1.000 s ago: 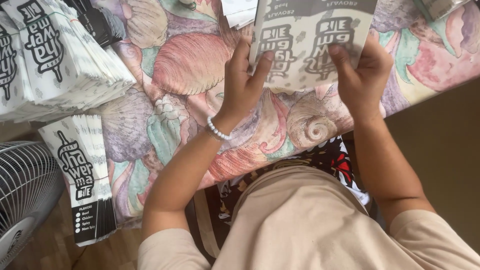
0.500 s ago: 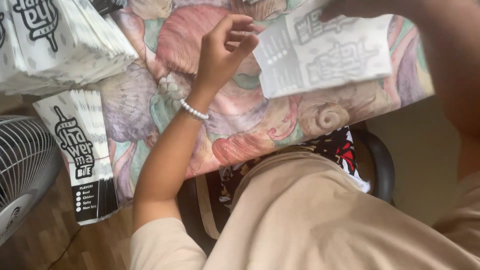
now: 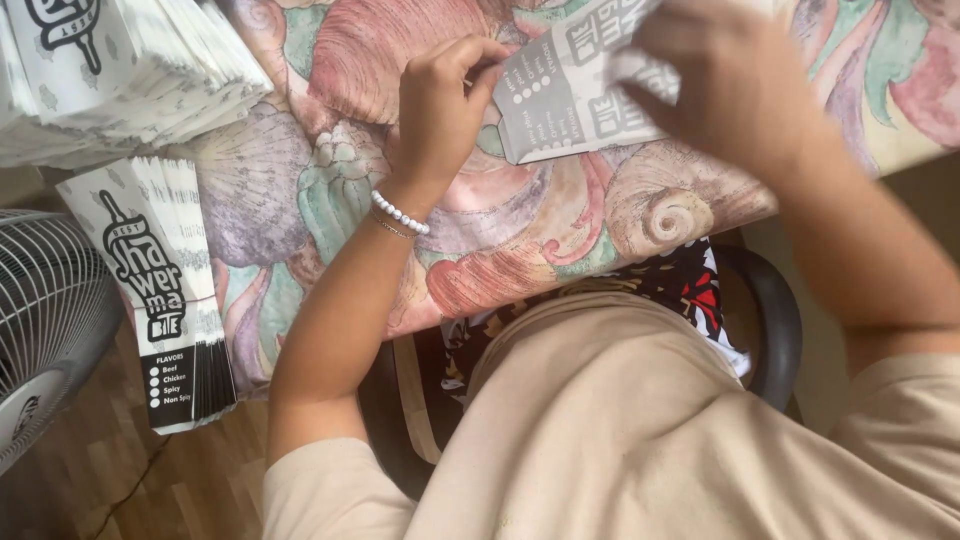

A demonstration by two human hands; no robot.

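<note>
A: What was the thing you had in hand, and how did it look?

B: You had a flat paper sleeve (image 3: 590, 95), white w/ grey panels, bold block lettering and a small list of dots near one end. It lay tilted, slightly creased, over the top-middle of the shell-print tablecloth (image 3: 520, 250).

A: Where were your hands on it?

B: Your left hand (image 3: 440, 105) was at its left edge, fingers curled in, thumb and fingertips pinching the corner. Your right hand (image 3: 725, 85) covered the upper right part, blurred, fingers bent down over the paper; can't tell if they pinched it or just pressed. Bead bracelet (image 3: 400, 213) sat on your left wrist.

A: What else was around you?

B: A thick stack of same-type sleeves (image 3: 120, 85) sat top left on the cloth, well apart from your hands. A second bundle (image 3: 160, 290) hung off the table's left edge, w/ black logo and dark bottom band. A fan grille (image 3: 45, 320) stood at far left over the wood floor (image 3: 130, 485). Your beige shirt (image 3: 620, 430) filled the lower frame, w/ a dark chair rim (image 3: 780, 320) beside it.
</note>
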